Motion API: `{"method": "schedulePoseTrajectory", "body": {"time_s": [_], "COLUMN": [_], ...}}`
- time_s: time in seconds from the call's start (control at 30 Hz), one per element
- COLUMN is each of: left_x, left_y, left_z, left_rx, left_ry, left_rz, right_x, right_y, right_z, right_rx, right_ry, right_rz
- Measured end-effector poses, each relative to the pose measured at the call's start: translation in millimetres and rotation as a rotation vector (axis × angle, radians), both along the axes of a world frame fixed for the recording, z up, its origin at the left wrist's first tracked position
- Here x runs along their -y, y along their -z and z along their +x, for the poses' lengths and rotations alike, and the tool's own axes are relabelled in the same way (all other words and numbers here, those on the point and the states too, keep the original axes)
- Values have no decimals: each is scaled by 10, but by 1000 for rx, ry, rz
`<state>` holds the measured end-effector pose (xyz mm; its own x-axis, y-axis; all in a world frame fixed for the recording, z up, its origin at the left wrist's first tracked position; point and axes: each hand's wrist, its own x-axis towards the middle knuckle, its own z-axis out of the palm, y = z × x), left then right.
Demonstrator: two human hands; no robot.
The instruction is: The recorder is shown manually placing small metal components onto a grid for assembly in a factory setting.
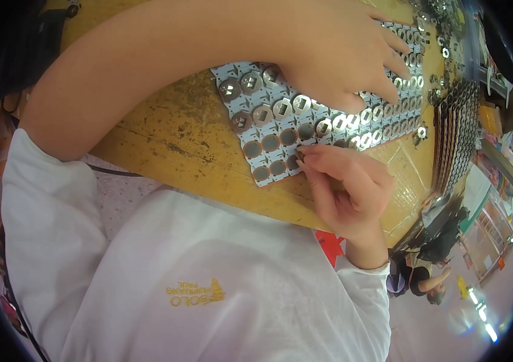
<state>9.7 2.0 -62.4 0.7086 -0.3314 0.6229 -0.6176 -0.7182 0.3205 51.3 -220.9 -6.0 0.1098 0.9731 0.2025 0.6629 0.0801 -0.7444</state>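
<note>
Right hand's grip point(353, 187): narrow, thumb and forefinger close together at the near edge of a pale panel point(261, 131). Something small and dark seems to show at the tips; I cannot tell whether it is held. The panel lies under the grip and stretches beyond it. To the grip's left are bare dark discs point(270, 142); beyond them, silvery parts point(281, 108) sit in rows. Farther out, the left hand point(347, 57) is palm down over the panel, fingers spread wide. Good handling here probably means a light pinch, fingertips low and centred on a disc, and the other palm steady so seated parts don't shift. Well right of the grip, stacked panels point(456, 133) stand on the worn yellow tabletop point(172, 139).
</note>
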Motion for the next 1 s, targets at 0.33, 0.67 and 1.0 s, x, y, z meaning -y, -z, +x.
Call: {"method": "schedulePoseTrajectory", "body": {"time_s": [0.33,0.67,1.0], "left_x": [26,-4,144], "left_y": [23,-288,-86], "left_z": [-12,-5,-64], "left_rx": [-21,-248,-273], "left_ry": [-38,-18,-188], "left_rz": [14,118,176], "right_x": [1,-7,-77], "right_y": [23,-22,-83], "right_z": [-20,-23,-64], "right_rx": [50,26,56], "right_ry": [15,20,89], "right_rz": [53,-12,-75]}}
